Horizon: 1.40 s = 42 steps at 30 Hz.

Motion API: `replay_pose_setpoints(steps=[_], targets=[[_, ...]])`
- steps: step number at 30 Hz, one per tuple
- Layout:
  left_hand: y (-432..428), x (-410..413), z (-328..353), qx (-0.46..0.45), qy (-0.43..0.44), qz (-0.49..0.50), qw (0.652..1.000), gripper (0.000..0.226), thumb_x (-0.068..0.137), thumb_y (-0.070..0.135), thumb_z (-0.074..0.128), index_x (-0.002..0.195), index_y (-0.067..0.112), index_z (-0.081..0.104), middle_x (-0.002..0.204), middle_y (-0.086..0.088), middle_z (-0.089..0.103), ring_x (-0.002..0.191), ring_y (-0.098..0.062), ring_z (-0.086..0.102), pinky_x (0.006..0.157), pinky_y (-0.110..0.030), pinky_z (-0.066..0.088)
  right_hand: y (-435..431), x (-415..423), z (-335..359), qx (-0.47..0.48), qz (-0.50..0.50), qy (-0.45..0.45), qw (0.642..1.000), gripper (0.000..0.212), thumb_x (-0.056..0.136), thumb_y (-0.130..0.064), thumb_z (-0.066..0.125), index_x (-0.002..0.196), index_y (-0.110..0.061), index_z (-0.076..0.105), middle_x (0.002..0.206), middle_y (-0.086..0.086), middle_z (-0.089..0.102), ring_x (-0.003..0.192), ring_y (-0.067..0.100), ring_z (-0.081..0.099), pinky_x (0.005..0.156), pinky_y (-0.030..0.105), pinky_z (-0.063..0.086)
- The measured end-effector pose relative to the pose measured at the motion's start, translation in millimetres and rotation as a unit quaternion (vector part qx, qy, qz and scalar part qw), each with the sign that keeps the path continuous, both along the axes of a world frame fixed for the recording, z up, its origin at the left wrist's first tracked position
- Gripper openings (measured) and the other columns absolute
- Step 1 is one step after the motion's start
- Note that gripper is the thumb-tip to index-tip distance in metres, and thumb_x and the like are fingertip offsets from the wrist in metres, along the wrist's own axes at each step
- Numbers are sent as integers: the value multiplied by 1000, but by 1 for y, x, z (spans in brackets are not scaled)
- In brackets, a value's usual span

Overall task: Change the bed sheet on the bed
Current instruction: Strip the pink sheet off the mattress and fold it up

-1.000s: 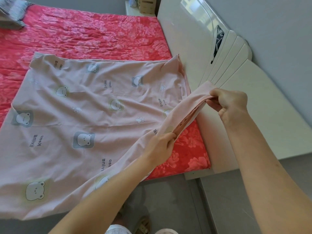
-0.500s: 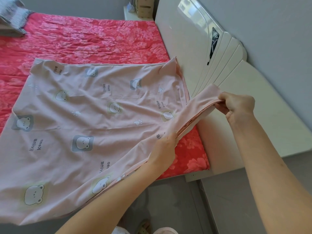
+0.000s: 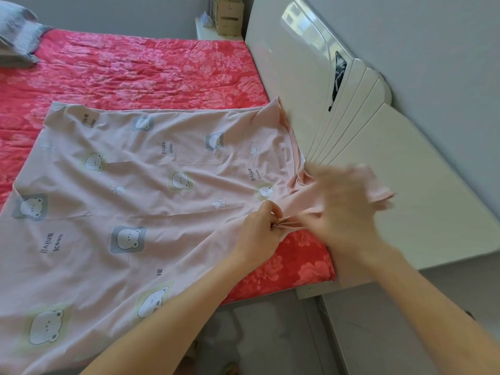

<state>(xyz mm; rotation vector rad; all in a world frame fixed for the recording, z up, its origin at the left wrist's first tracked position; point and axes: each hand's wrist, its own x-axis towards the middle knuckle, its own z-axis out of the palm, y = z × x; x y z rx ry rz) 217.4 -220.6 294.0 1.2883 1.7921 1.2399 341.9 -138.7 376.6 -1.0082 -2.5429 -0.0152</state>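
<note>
At the near corner of the bed (image 3: 299, 266) by the headboard (image 3: 297, 77), the left hand (image 3: 259, 231) is pinching the bunched edge of the pink sheet (image 3: 135, 198), which is lying spread away to its left, while the blurred right hand (image 3: 346, 209), grip impossible to tell, is overlapping that edge just beside it.
</note>
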Motion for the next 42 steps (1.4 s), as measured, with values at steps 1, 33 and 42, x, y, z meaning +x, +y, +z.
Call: replay_pose_setpoints(steps=[1, 33, 42], targets=[[1, -2, 1, -13, 0, -7, 1000, 30, 81, 4, 65, 88, 14, 38, 72, -4, 70, 59, -11, 54, 53, -20, 35, -10, -10, -10, -19, 83, -76, 994, 62, 67, -34, 76, 121, -12, 56, 99, 0, 65, 101, 24, 58, 103, 43, 29], [-149, -324, 33, -173, -68, 83, 979, 42, 94, 47, 48, 63, 23, 63, 52, 18, 49, 49, 0, 42, 57, -18, 33, 73, -260, 182, -98, 136, -64, 984, 13, 83, -11, 70, 92, -5, 75, 90, 14, 71, 91, 28, 63, 79, 28, 39], [-144, -284, -11, -149, -112, 72, 980, 31, 90, 39, 60, 66, 20, 66, 59, 9, 52, 56, -4, 47, 56, -15, 36, 90, -269, 149, -110, 132, -100, 980, 13, 86, -11, 66, 94, -4, 74, 93, 14, 71, 90, 27, 61, 81, 29, 38]])
